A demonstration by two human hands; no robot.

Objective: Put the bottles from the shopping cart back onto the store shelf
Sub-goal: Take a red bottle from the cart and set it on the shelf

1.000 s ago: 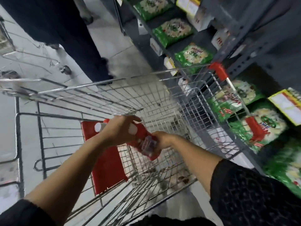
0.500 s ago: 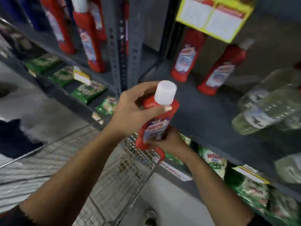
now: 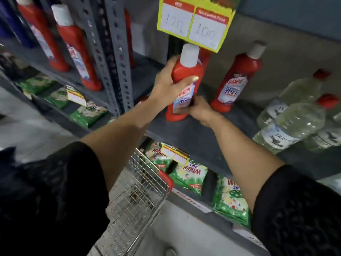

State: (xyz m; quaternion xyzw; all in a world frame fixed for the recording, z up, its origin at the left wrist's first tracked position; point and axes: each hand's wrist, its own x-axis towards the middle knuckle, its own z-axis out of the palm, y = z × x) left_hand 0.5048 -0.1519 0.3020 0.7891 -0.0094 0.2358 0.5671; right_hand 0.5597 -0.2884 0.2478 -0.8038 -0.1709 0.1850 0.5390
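Observation:
A red bottle with a white cap stands upright on the grey store shelf, its base touching the board. My left hand wraps its upper body from the left. My right hand grips its lower part from the right. The wire shopping cart sits below, by the shelf's lower edge; what it holds is not visible.
Another red bottle stands just right of the held one, with clear bottles with red caps further right. A yellow price tag hangs above. More red bottles fill the left bay past the grey upright. Green packets lie on lower shelves.
Both hands carried the red bottle from the cart up to the shelf, and it now rests on the board. The view swung from the cart to the shelf.

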